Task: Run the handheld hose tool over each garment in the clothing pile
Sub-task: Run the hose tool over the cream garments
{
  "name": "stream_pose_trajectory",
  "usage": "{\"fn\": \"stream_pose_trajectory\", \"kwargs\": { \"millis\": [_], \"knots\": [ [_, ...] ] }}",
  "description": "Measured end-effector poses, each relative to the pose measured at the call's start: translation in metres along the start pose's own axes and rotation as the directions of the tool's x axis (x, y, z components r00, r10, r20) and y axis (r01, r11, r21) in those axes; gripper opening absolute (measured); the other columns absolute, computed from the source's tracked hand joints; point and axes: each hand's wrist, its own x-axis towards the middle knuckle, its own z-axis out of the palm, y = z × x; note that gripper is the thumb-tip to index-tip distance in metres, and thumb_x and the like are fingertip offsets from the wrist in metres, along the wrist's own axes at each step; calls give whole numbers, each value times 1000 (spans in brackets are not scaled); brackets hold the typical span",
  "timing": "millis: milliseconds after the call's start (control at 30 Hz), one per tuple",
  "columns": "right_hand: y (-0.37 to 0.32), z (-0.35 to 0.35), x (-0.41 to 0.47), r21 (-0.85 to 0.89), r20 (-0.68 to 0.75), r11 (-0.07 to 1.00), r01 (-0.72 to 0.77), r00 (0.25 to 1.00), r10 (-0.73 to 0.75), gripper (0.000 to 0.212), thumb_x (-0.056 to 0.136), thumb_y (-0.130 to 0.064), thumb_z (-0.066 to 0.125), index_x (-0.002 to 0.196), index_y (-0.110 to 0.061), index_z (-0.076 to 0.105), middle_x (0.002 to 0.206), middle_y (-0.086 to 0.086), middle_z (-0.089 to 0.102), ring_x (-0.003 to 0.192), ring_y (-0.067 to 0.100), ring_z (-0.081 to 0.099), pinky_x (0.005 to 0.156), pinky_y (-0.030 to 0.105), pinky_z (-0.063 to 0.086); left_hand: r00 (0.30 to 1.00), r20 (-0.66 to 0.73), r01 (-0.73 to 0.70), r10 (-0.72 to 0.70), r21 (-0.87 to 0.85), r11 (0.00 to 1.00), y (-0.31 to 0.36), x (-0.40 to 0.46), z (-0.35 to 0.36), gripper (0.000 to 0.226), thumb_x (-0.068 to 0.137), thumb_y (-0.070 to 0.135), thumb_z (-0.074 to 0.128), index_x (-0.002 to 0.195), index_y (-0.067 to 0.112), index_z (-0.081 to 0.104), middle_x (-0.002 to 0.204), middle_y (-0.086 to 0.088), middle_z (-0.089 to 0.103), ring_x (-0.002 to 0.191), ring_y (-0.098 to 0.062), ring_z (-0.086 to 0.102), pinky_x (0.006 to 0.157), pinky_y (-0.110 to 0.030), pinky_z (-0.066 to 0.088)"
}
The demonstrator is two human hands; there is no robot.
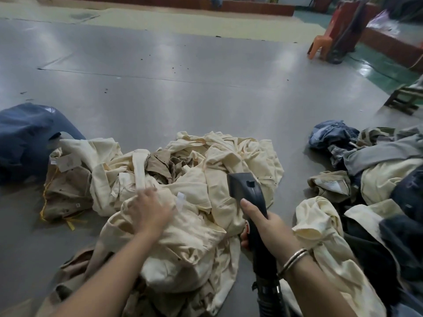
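Right hand (263,225) grips hose tool (248,193), left hand (151,209) flat on cream garment (183,236); bunched folds risk missed patches.

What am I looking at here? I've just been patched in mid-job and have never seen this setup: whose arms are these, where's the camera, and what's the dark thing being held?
There is no machine here: these are a person's two bare arms, filmed by one wide-angle camera worn on the head, looking forward and down. The right hand has its grip around the dark handheld hose tool, whose ribbed hose runs off the bottom of the picture. The left hand lies on the cream garment pile on the grey floor. Another heap of mixed clothes sits to the right, and dark blue cloth lies on the left.
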Motion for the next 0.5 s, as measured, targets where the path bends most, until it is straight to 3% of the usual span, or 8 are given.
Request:
{"fn": "stream_pose_trajectory", "kwargs": {
  "millis": [67, 133, 167, 233, 300, 367, 400, 500],
  "knots": [
    [1, 2, 3, 5, 14, 1000, 3, 1000, -3, 50, 73, -53, 67, 74, -4, 56, 52, 6, 58, 46, 19, 59, 46, 24, 49, 984, 175, 66, -39, -154, 986, 23, -22, 37, 77, 80, 58, 61, 134, 8, 35, 130, -12, 42, 110, -26, 48, 91, -45, 44],
    [3, 4, 3, 3, 47, 1000, 5, 999, -5, 57, 61, -59, 66, 79, -5, 56, 52, 3, 58, 48, 19, 59, 48, 26, 50, 903, 333, 349, -271, -201, 915, 35, -33, 69, 109, 73, 68, 65, 148, 9, 12, 154, -19, 12, 139, -38, 20, 109, -53, 26],
    [4, 4, 4, 1, 59, 1000, 3, 998, -3, 61, 57, -60, 67, 81, -5, 56, 52, 2, 58, 48, 18, 59, 49, 26, 50, 856, 352, 469, -378, -222, 855, 36, -34, 78, 119, 70, 67, 69, 151, 10, 3, 157, -19, -2, 143, -40, 6, 113, -55, 16],
    [10, 4, 3, 2, 64, 1000, 0, 998, 0, 63, 53, -62, 68, 81, -7, 55, 51, 1, 58, 47, 18, 59, 49, 27, 52, 753, 333, 657, -567, -334, 676, 13, -27, 94, 125, 65, 57, 79, 151, 12, 2, 157, -21, -8, 144, -42, 1, 116, -54, 8],
    [13, 3, 4, 7, 61, 1000, 3, 998, -3, 61, 52, -61, 68, 79, -8, 54, 49, 1, 57, 45, 18, 58, 49, 28, 52, 646, 455, 759, -613, -468, 453, -21, -14, 105, 111, 72, 48, 77, 152, 8, 10, 157, -24, 9, 143, -43, 13, 117, -51, 14],
    [15, 3, 7, 11, 59, 1000, 1, 998, -2, 57, 56, -58, 68, 78, -8, 53, 48, 0, 56, 45, 18, 57, 48, 27, 51, 599, 657, 800, -458, -519, 301, -54, -4, 108, 69, 90, 37, 60, 144, 2, 34, 143, -23, 41, 133, -42, 39, 101, -48, 41],
    [14, 3, 8, 12, 58, 1000, -1, 998, 0, 54, 61, -56, 69, 78, -8, 53, 48, 0, 56, 45, 17, 57, 48, 27, 51, 591, 687, 804, -424, -542, 243, -70, 0, 109, 54, 95, 29, 54, 138, -1, 43, 133, -24, 50, 126, -42, 47, 95, -48, 46],
    [14, 5, 13, 7, 58, 1000, -8, 998, 8, 42, 76, -45, 70, 81, -7, 54, 49, -1, 56, 45, 15, 57, 47, 24, 50, 606, 580, 744, -545, -656, 129, -88, -1, 92, 27, 92, 24, 59, 106, 1, 62, 107, -22, 62, 97, -38, 61, 78, -49, 55]
  ]
}}
